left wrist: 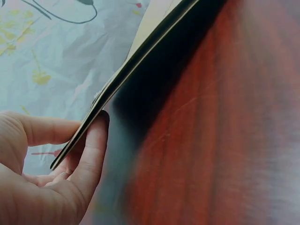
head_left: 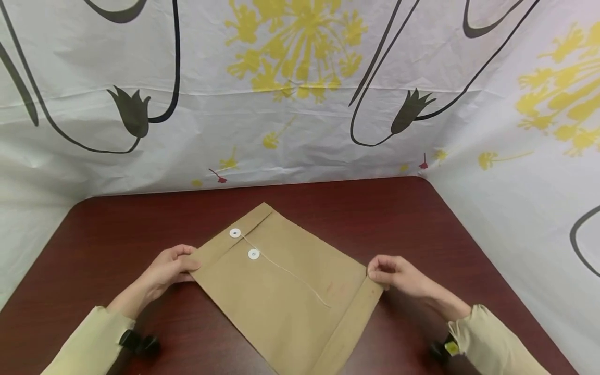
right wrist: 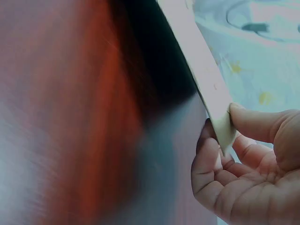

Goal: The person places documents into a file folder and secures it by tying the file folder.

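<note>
A brown paper envelope (head_left: 290, 281) is held slanted over the dark red table, its flap with a white button at the upper left. A second white button (head_left: 253, 254) sits on the body, and a thin string (head_left: 300, 279) trails from the flap across it. My left hand (head_left: 174, 266) pinches the left corner, thumb on top and fingers beneath, as the left wrist view shows. At the right corner, my right hand (head_left: 394, 272) pinches the folded end between thumb and fingers. In the right wrist view the envelope edge (right wrist: 206, 77) stands above the tabletop.
The dark red table (head_left: 140, 224) has rounded far corners. Behind it and to the right hangs a white cloth (head_left: 300, 135) with grey and yellow flower prints. Black wrist gear (head_left: 139, 342) sits below the left sleeve, and the right wrist has similar gear.
</note>
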Action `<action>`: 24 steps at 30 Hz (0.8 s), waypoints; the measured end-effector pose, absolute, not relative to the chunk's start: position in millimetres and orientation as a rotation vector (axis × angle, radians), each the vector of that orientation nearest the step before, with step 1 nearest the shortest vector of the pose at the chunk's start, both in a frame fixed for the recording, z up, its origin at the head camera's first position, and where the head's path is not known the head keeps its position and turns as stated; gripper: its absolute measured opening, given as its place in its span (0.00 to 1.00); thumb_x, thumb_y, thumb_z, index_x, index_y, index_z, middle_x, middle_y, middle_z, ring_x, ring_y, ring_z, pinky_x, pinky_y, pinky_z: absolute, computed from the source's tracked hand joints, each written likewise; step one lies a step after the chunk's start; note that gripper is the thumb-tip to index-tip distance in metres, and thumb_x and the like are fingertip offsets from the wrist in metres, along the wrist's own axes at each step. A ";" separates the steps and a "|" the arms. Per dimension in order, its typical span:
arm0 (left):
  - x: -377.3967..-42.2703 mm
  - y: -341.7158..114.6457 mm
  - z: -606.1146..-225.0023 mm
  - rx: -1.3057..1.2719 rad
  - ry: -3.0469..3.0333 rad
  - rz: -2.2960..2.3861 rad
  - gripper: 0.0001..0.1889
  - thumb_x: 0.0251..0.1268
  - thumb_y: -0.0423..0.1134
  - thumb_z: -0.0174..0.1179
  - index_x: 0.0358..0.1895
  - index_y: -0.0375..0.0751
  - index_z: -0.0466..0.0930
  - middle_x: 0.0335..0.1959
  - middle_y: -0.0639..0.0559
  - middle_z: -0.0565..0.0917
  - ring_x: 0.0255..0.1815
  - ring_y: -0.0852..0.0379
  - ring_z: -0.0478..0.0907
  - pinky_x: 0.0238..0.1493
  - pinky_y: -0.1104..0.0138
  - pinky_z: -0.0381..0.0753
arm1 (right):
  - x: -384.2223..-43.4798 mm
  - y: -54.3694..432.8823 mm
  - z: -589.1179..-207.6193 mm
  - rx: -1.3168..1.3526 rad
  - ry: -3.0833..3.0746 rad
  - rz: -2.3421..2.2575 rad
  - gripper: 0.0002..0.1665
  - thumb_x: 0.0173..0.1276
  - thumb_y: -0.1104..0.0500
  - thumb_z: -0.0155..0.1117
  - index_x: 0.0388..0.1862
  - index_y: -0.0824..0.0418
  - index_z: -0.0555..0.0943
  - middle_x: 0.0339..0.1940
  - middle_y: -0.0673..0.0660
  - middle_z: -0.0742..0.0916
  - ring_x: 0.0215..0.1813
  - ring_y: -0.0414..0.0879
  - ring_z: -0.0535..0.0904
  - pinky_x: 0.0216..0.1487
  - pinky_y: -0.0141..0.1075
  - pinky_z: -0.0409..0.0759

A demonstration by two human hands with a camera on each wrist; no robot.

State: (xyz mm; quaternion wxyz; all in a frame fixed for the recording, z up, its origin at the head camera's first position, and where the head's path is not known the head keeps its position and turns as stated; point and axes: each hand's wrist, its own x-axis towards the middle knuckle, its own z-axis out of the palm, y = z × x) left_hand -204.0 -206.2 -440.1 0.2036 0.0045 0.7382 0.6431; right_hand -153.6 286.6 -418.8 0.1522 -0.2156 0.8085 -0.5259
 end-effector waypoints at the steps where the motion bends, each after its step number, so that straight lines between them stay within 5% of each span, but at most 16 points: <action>1: -200.0 -206.6 -440.6 0.034 2.052 1.793 0.16 0.60 0.29 0.55 0.49 0.26 0.65 0.31 0.54 0.79 0.30 0.62 0.79 0.33 0.67 0.81 | -160.1 288.0 -418.4 -0.589 2.334 -1.504 0.07 0.69 0.66 0.55 0.37 0.72 0.74 0.24 0.50 0.75 0.24 0.38 0.70 0.23 0.36 0.71; 7: -175.6 -205.2 -444.9 0.129 1.990 1.759 0.18 0.58 0.26 0.57 0.49 0.20 0.65 0.31 0.53 0.81 0.31 0.59 0.81 0.32 0.66 0.82 | -201.7 291.2 -411.5 -0.389 2.413 -1.464 0.12 0.68 0.64 0.57 0.42 0.74 0.77 0.30 0.51 0.80 0.25 0.39 0.70 0.27 0.33 0.72; 17: -139.6 -193.1 -452.3 0.153 1.899 1.730 0.13 0.56 0.28 0.60 0.39 0.28 0.66 0.30 0.48 0.83 0.31 0.55 0.83 0.30 0.64 0.82 | -260.6 279.0 -403.6 -0.183 2.425 -1.439 0.17 0.64 0.61 0.62 0.49 0.70 0.79 0.33 0.49 0.84 0.28 0.40 0.72 0.31 0.35 0.72; 24: -119.7 -181.7 -451.8 0.059 2.038 1.668 0.17 0.53 0.31 0.65 0.31 0.35 0.62 0.17 0.55 0.67 0.21 0.52 0.82 0.25 0.61 0.82 | -286.7 264.4 -406.1 -0.094 2.465 -1.427 0.20 0.63 0.60 0.64 0.51 0.70 0.78 0.32 0.47 0.84 0.30 0.41 0.73 0.33 0.35 0.72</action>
